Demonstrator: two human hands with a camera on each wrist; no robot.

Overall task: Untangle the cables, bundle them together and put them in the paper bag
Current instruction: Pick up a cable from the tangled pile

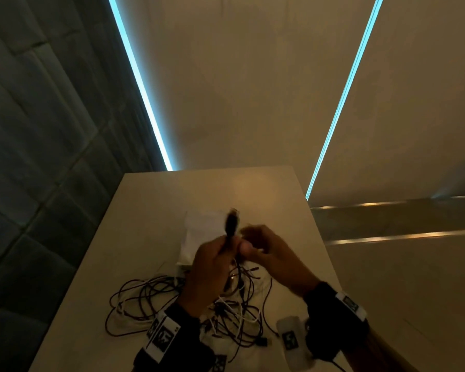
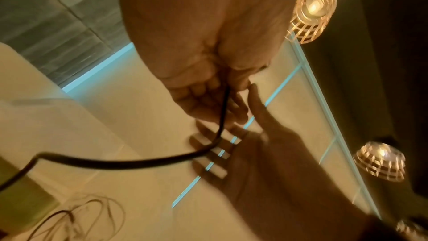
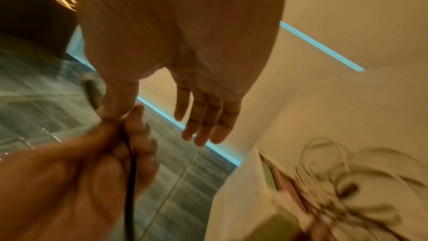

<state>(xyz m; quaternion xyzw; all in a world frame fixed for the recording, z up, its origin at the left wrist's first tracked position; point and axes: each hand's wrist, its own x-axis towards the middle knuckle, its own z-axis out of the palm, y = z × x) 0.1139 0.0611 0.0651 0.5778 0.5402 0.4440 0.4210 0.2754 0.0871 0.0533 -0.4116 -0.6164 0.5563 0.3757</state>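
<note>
On the table [image 1: 134, 210], a tangle of cables [image 1: 188, 315] lies nearest the person. Above it, the left hand [image 1: 212, 267] curls its fingers round one black cable [image 2: 139, 161], plug upward. Just beside it, the right hand [image 1: 274, 253] has relaxed, nearly straight fingers [image 3: 203, 116], thumb touching the left hand. Behind both lies a white paper bag [image 1: 202, 226].

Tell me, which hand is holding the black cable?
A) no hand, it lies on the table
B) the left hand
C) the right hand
B: the left hand has its fingers curled round the black cable, while the right hand keeps its fingers straight beside it.
</note>
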